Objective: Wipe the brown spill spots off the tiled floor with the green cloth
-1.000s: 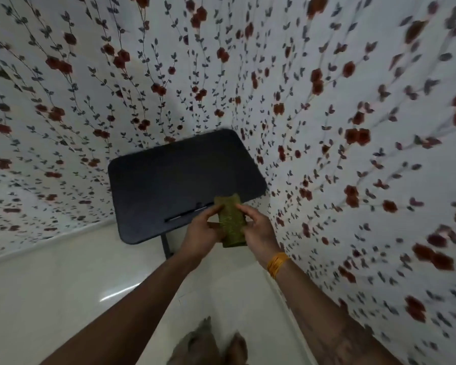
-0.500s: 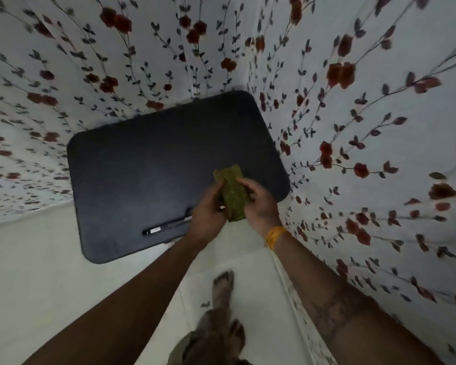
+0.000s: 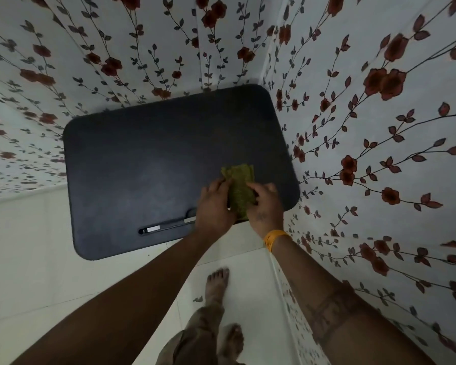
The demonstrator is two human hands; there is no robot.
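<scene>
We see an olive-green cloth (image 3: pixel 239 192) against a matte charcoal-black tabletop (image 3: pixel 153 164), on which lies a black pen (image 3: pixel 166 227) with a white band. White fabric (image 3: pixel 366 106) printed with dark red roses on thin black leafy vines covers the 2 walls behind, above a glossy white tiled floor (image 3: pixel 32 259) marked by 1 small dark spot (image 3: pixel 198 299). An orange-yellow band (image 3: pixel 274 238) circles the right wrist, and mottled brown trousers (image 3: pixel 195 335) show below.

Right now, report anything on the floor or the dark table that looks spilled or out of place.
One small dark spot marks the white tiled floor left of the forward bare foot. On the dark rounded table only a black pen lies, slightly askew. Both hands, left and right, hold the green cloth.
</scene>
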